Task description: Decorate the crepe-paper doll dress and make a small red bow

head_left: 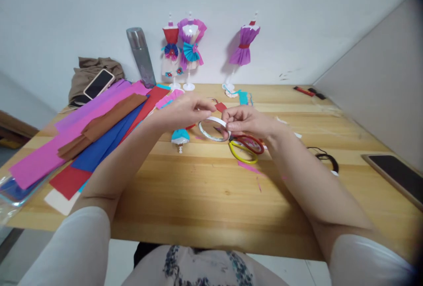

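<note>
- Right hand (244, 120): thumb and fingers pinch the edge of a thin white ring, apparently a roll of tape (217, 120).
- Ring's place: held tilted above the pale wooden table (198, 198), between the two hands.
- Left hand (193, 110): fingers loosely bent, just beside the ring's far edge; cannot tell whether they touch it or grip anything.
- Scissors with one red and one yellow loop handle (244, 161) lie just below the right hand.
- Small blue-skirted figure piece (180, 136) lies left of the ring.
- Step in hand, my reading: finding or drawing out the tape's free end.
- Next move seems to call for a steady right pinch and precise left fingertips.
</note>
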### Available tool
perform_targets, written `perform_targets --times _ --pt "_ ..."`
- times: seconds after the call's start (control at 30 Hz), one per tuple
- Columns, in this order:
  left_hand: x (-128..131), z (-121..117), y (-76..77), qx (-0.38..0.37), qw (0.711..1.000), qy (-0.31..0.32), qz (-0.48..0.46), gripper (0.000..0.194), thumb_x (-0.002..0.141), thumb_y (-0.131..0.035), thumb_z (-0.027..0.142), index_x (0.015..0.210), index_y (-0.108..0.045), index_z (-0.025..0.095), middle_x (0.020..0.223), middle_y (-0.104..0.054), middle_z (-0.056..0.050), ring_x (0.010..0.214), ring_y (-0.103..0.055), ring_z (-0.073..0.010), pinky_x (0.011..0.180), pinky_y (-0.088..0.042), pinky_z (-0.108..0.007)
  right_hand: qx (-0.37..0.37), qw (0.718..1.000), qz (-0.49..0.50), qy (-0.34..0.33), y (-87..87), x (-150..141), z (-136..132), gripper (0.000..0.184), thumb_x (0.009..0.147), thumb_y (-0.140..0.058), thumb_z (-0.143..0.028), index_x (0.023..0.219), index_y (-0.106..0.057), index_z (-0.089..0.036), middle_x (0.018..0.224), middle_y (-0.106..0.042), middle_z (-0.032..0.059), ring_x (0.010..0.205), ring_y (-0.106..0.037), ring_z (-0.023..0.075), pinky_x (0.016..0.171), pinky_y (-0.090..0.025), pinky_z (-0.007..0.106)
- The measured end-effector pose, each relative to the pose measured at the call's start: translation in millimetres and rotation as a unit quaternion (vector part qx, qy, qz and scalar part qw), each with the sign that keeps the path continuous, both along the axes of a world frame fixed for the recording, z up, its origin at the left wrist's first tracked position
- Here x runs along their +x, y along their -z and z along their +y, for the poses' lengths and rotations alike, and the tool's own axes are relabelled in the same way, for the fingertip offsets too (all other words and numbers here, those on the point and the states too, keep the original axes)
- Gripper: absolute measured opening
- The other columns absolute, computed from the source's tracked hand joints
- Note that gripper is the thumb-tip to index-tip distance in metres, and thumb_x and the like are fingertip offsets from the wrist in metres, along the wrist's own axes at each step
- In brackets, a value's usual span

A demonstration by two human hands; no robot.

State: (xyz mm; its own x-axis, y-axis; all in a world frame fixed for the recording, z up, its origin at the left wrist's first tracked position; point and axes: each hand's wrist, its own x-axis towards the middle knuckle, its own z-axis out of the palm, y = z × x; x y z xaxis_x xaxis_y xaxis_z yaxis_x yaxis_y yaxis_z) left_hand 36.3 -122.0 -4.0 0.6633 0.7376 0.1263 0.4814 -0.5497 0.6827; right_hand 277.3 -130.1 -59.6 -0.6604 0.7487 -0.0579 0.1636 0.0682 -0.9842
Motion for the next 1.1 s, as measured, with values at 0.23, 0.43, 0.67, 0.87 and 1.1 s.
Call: perform_targets --times 0.23,0.43,0.67,0.87,1.1 --pt "9 3 15.3 -0.156 0.986 -0.029 -0.041 0.018 0.091 -0.065 0.020 0.102 -0.077 0.012 0.063 -0.063 0.001 0.053 -0.048 -0.0088 0.053 -0.037 -0.020 -0.019 0.994 0.097 0.055 -2.4 3 2 0.050 0.075 -0.081 -0.069 0.083 -0.061 -0.024 0.066 -0.069 0.0002 0.043 -0.031 0.0070 0.044 -0.022 0.026" --pt "15 6 21.1 -0.228 0.967 -0.078 -0.085 0.009 0.093 -0.066 0.016 0.085 -0.071 0.014 0.071 -0.072 -0.003 0.055 -0.053 -0.0077 0.056 -0.043 -0.019 0.002 0.991 0.058 0.119 -11.9 -4 -2 0.052 0.082 -0.071 -0.075 0.087 -0.068 -0.023 0.066 -0.069 0.0029 0.048 -0.043 0.0106 0.046 -0.027 0.028" --pt "11 17 33.0 -0.238 0.969 -0.056 -0.045 0.024 0.098 -0.066 0.029 0.081 -0.073 0.014 0.058 -0.063 -0.001 0.047 -0.045 -0.0076 0.049 -0.035 -0.023 0.134 0.960 -0.002 0.244 -24.1 2 -12 0.039 0.093 -0.070 -0.058 0.090 -0.071 -0.019 0.076 -0.070 0.0056 0.060 -0.053 0.0122 0.056 -0.039 0.028" --pt "9 19 41.1 -0.221 0.974 0.013 -0.050 0.015 0.095 -0.066 0.027 0.095 -0.078 0.018 0.069 -0.071 -0.001 0.045 -0.043 -0.0083 0.049 -0.037 -0.027 0.194 0.962 0.013 0.191 -32.2 -2 -21 0.018 0.084 -0.076 -0.038 0.094 -0.074 -0.024 0.077 -0.067 0.0016 0.067 -0.055 0.0153 0.066 -0.044 0.033" --pt "19 18 50.0 -0.153 0.968 -0.083 -0.183 0.012 0.095 -0.065 0.017 0.091 -0.076 0.017 0.077 -0.076 -0.002 0.064 -0.066 -0.0135 0.068 -0.057 -0.032 0.100 0.989 0.019 0.108 -24.1 -8 -21 0.035 0.082 -0.080 -0.057 0.088 -0.073 -0.023 0.086 -0.074 0.0076 0.082 -0.067 0.0232 0.078 -0.053 0.039"
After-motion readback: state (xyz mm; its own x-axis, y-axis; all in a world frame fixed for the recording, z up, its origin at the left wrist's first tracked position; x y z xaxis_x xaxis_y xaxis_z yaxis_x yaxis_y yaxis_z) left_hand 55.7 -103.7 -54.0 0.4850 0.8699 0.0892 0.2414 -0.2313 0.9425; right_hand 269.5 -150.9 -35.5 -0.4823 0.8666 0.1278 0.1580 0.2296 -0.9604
